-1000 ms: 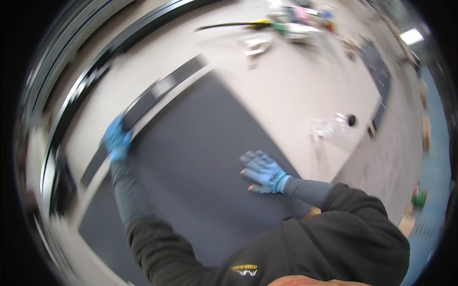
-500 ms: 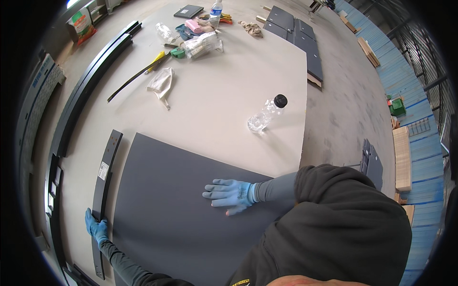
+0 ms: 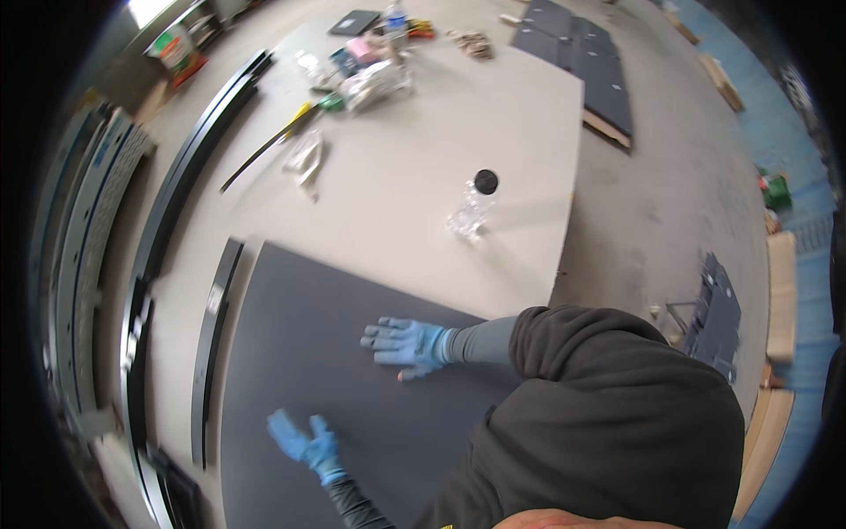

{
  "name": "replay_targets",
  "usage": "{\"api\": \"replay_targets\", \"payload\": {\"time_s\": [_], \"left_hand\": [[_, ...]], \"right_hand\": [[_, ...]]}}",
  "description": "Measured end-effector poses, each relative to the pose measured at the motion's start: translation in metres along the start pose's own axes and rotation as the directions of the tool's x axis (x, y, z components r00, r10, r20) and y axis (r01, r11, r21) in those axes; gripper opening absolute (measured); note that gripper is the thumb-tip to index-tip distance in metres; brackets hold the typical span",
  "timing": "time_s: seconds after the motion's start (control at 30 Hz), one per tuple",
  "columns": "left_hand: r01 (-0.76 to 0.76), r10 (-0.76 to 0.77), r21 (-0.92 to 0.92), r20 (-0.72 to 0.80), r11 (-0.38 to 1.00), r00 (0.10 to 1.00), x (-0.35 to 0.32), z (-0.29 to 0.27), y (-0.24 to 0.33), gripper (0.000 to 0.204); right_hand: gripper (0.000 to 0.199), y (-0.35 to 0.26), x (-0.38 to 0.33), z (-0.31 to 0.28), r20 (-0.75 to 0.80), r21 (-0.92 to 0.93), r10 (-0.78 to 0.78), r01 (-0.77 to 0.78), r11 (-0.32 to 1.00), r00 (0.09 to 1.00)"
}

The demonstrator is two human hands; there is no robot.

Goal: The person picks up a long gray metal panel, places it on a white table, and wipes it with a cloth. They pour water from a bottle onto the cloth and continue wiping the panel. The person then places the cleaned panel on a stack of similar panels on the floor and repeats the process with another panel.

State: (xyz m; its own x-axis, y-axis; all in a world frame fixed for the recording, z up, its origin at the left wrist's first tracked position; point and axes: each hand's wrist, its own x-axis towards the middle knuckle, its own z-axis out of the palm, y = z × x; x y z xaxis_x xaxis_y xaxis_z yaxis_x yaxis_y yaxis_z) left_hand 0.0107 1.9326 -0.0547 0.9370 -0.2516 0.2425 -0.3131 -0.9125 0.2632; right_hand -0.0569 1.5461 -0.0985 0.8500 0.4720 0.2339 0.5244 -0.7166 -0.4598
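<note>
A large dark grey panel (image 3: 300,353) lies flat on the pale table in front of me. My right hand (image 3: 408,344), in a blue work glove with a bare thumb tip, rests on it with the fingers spread. Over the panel's left part is my left hand (image 3: 307,447), gloved in blue too, its fingers stretched out and slightly blurred; whether it touches the surface I cannot tell. Nothing is in either hand. Just beyond the panel's left edge, a narrow dark strip (image 3: 214,353) with a pale label lies on the table.
A clear bottle with black cap (image 3: 476,207) stands on the pale table (image 3: 370,212). Farther back lie a crumpled white glove (image 3: 305,159), plastic bags (image 3: 370,86) and a water bottle (image 3: 396,25). Long black rails (image 3: 167,212) run along the left. Dark panels (image 3: 582,66) are stacked at far right.
My left hand has let go of the narrow strip and moved right, over the panel. The right hand stays spread on the panel. The whole view has shifted slightly.
</note>
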Motion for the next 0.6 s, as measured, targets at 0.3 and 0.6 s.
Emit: {"api": "replay_targets", "payload": {"time_s": [0.3, 0.6], "left_hand": [[0.249, -0.239, -0.155, 0.084, 0.956, 0.967, -0.199, -0.030, 0.189, 0.071], [0.321, -0.271, -0.274, 0.204, 0.907, 0.941, -0.237, -0.056, 0.271, 0.062]], "right_hand": [[0.065, -0.008, 0.000, -0.011, 0.100, -0.054, 0.011, -0.006, 0.999, 0.995], [0.059, -0.019, -0.097, -0.063, -0.441, 0.077, 0.046, -0.013, 0.997, 0.896]]}}
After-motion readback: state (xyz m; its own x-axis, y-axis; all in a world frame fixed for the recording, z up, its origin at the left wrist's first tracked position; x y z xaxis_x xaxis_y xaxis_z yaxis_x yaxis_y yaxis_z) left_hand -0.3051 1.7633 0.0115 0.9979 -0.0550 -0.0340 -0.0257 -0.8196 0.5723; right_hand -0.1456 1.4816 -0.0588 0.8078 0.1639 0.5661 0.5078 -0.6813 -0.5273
